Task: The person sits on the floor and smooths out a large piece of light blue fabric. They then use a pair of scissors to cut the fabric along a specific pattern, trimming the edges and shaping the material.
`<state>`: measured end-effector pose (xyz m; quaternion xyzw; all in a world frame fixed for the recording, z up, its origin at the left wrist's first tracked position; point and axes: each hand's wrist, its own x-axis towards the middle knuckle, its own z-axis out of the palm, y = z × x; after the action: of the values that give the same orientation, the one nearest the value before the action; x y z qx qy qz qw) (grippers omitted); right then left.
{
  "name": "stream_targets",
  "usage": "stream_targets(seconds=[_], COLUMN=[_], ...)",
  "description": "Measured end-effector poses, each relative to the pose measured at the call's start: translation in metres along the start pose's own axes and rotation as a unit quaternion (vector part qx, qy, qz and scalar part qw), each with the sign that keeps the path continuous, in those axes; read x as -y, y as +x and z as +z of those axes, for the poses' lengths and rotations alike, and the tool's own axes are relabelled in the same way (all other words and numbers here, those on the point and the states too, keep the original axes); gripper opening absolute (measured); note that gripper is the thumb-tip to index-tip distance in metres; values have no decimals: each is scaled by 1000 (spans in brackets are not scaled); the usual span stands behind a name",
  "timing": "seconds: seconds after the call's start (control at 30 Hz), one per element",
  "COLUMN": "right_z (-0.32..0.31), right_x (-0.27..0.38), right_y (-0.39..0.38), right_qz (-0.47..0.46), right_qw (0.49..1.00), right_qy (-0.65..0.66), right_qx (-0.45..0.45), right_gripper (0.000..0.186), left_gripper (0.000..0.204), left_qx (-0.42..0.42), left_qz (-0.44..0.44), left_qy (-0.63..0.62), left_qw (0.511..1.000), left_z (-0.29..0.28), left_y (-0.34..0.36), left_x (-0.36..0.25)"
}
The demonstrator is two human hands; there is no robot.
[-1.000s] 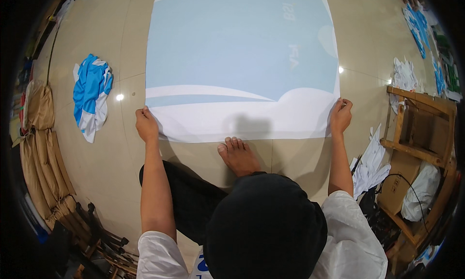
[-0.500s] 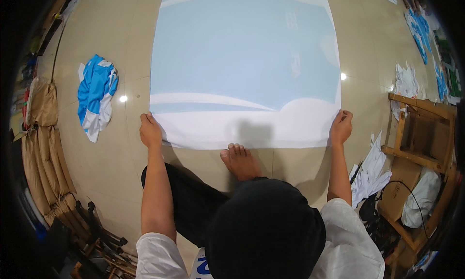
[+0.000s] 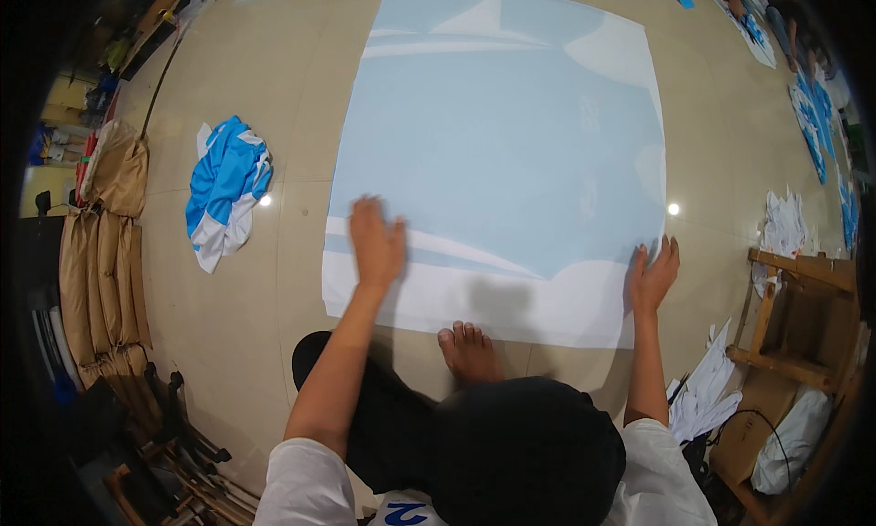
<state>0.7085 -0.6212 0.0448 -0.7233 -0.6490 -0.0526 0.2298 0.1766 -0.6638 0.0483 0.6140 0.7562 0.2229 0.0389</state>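
A large light blue and white sheet (image 3: pixel 493 152), which looks like printed cloth, lies spread on the floor in front of me. Over its near left part is my left hand (image 3: pixel 376 245), slightly blurred, with fingers stretched out and holding nothing. I cannot tell whether its palm touches the sheet. At the near right edge my right hand (image 3: pixel 653 278) rests with its fingers apart, thumb over the sheet and fingertips by the border. My bare foot (image 3: pixel 469 353) is at the near edge.
A crumpled blue and white cloth (image 3: pixel 226 193) lies on the tiled floor at left. Brown wrapped rolls (image 3: pixel 102 284) stand beyond it. At right are a wooden frame (image 3: pixel 789 369) and white scraps (image 3: pixel 707 394). Another person's arm (image 3: pixel 735 1) shows at far right.
Both hands have let go of the sheet's near edges. My left hand has moved inward over the sheet. The whole view has shifted, so the sheet's far edge now shows.
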Motion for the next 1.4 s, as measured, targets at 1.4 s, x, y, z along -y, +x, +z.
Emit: stream_targets(seconds=[1.4], right_z=[86], right_x=[80], right_y=[116], right_qz=[-20], right_qw=[974], right_qy=[-66], right_qx=[215], right_gripper=[79], left_gripper=[78], left_qx=[36], left_qz=[93], left_qy=[99], left_qw=[990], left_z=[140], left_y=[427], left_x=[78])
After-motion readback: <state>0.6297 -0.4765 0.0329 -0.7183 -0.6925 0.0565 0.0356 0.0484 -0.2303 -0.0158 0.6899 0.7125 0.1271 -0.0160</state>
